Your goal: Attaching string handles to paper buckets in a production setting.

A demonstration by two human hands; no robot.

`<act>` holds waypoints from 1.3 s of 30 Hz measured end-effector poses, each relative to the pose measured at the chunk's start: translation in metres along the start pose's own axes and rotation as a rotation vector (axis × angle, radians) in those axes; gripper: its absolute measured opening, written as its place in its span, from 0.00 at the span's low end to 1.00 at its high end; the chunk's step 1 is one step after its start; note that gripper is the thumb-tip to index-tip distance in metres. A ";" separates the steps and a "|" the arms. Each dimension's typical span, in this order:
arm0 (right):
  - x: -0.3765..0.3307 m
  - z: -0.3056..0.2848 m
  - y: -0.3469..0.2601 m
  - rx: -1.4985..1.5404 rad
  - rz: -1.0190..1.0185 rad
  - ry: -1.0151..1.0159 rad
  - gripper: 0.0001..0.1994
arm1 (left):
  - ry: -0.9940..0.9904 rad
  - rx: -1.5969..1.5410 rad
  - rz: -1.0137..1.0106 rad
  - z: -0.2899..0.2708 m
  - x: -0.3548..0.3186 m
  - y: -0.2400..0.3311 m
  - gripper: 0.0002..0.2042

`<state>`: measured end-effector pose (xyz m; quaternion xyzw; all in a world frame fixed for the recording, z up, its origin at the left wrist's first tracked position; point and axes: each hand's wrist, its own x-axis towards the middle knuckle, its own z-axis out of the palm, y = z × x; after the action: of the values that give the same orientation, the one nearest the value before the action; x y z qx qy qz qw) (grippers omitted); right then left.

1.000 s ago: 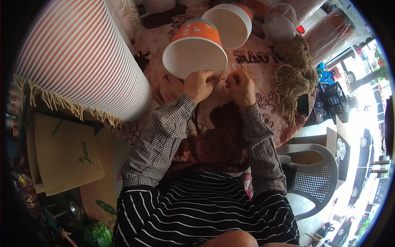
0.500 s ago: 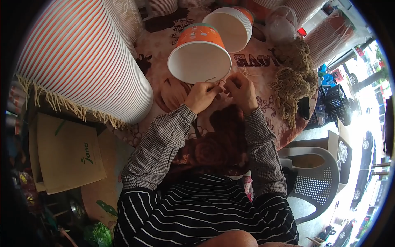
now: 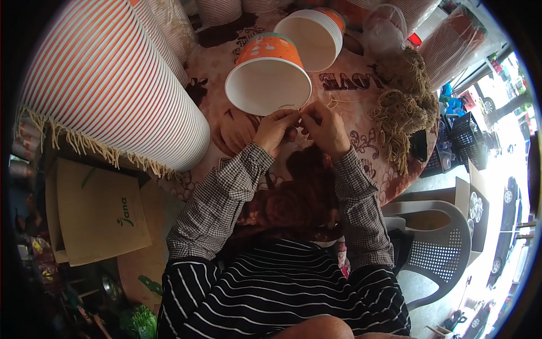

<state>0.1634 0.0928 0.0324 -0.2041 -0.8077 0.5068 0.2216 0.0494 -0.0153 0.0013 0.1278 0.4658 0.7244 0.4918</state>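
An orange paper tub [image 3: 268, 79] with a white rim lies tipped on the table, its mouth facing me. My left hand [image 3: 276, 131] is closed in a pinch just below the tub's lower rim. Fingertip to fingertip with it, my right hand [image 3: 326, 131] is pinched too. Both are on a thin piece of string, mostly hidden by the fingers. A short end of string [image 3: 287, 106] shows inside the rim, and another strand trails on the cloth past my right fingers.
A tall leaning stack of tubs [image 3: 118, 85] fills the left side. Behind the tipped tub lie several nested tubs [image 3: 310, 39]. A heap of string [image 3: 398, 113] rests at the right, near a plastic bag [image 3: 385, 28]. A cardboard box [image 3: 101, 212] and a grey chair [image 3: 432, 248] flank me.
My fingertips have come together at the rim, the right hand moving slightly left. The tub has shifted a little left in the view.
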 end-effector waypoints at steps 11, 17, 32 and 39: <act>-0.003 0.000 0.004 -0.069 -0.014 -0.070 0.06 | -0.066 -0.075 -0.010 -0.003 0.003 -0.001 0.05; -0.004 -0.001 0.002 -0.069 0.015 -0.073 0.07 | -0.055 -0.150 -0.053 -0.004 0.006 -0.002 0.04; -0.009 -0.061 -0.009 0.287 0.014 -0.736 0.04 | 0.052 -0.081 0.097 0.001 0.034 0.007 0.01; 0.008 -0.053 0.039 -0.377 -0.278 0.367 0.12 | 0.202 -0.059 0.166 0.009 0.028 0.001 0.03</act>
<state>0.1910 0.1511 0.0182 -0.2172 -0.8543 0.2674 0.3893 0.0408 0.0132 -0.0007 0.0778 0.4792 0.7852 0.3845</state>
